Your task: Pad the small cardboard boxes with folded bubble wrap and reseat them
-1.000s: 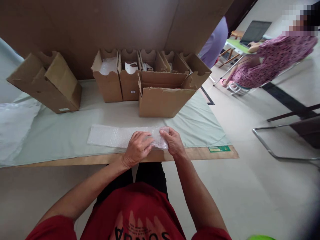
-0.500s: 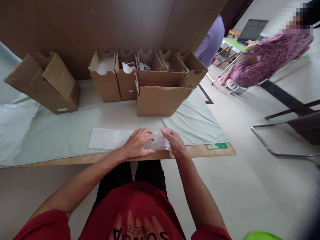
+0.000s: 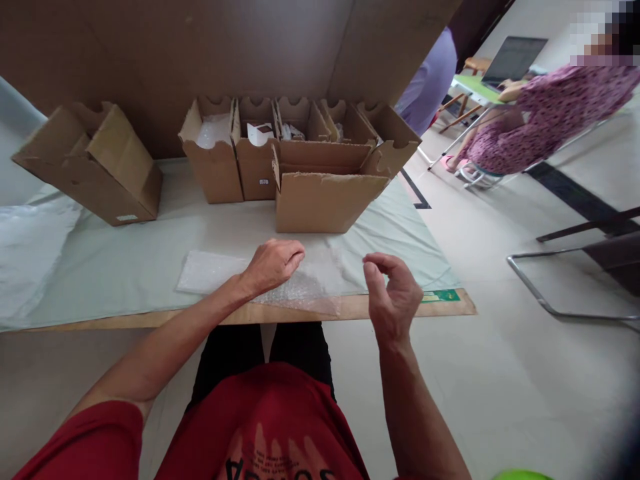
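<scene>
A strip of clear bubble wrap (image 3: 315,287) lies along the front of the cloth-covered table, its right part spread out and its edge over the wooden border. My left hand (image 3: 277,263) is closed at the wrap's upper edge, with the fingers pinched on it and covering its middle. To the right of the wrap, above the table edge, my right hand (image 3: 394,293) is raised with its fingers curled and thumb near the index fingertip. Anything between those fingertips is too small to make out.
Several open cardboard boxes (image 3: 213,170) line the back, some holding packed items. One box (image 3: 320,203) stands before them; another box (image 3: 130,187) is at left. White sheeting (image 3: 30,260) lies far left. Rightward are a seated person (image 3: 565,107) at a laptop and a chair (image 3: 530,287).
The wrap's right part has spread from a narrow folded end. My right hand has left it, moving right. My left hand has risen slightly and closed its fingers.
</scene>
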`<act>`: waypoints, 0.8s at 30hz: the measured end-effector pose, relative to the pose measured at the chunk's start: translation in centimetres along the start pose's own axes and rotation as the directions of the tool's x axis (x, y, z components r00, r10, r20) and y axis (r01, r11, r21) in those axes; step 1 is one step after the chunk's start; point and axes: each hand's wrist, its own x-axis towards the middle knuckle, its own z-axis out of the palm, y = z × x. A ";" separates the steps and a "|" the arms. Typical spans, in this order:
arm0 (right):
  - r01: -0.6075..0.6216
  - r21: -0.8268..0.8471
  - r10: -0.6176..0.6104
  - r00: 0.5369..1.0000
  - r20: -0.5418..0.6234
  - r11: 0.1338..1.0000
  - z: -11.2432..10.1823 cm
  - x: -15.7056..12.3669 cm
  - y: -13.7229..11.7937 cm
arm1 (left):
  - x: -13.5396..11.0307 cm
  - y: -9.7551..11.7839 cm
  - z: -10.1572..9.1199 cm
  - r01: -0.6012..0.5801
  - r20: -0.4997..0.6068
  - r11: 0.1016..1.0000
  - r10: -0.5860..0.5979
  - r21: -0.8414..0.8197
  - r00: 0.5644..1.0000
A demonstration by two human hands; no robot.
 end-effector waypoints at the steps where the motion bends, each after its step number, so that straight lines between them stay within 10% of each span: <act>1: 0.111 -0.024 -0.110 0.994 0.027 0.994 -0.1 -0.4 -1.0 | 0.8 -0.1 -0.1 -0.030 0.001 0.999 0.030 0.044 1.000; 4: 0.317 -0.011 -0.291 0.883 0.369 0.948 1.8 -1.3 -2.0 | 3.3 0.1 -0.4 -0.098 0.005 0.975 0.099 0.201 0.995; 7: 0.363 -0.128 -0.214 0.761 0.612 0.923 5.3 -0.8 0.6 | 4.2 1.1 -0.2 -0.104 -0.128 0.936 0.155 0.337 0.980; 9: 0.315 -0.240 -0.122 0.800 0.587 0.918 7.2 0.1 3.3 | 3.3 1.5 0.2 -0.177 -0.183 0.911 0.259 0.371 0.948; 13: 0.243 -0.246 -0.079 0.843 0.532 0.938 8.5 1.3 7.0 | -0.3 -0.1 1.5 -0.377 0.050 0.857 0.385 0.351 0.921; 24: 0.198 -0.328 -0.016 0.875 0.483 0.924 9.1 1.0 6.6 | -6.9 -7.1 1.1 0.098 0.174 0.894 -0.191 0.437 0.966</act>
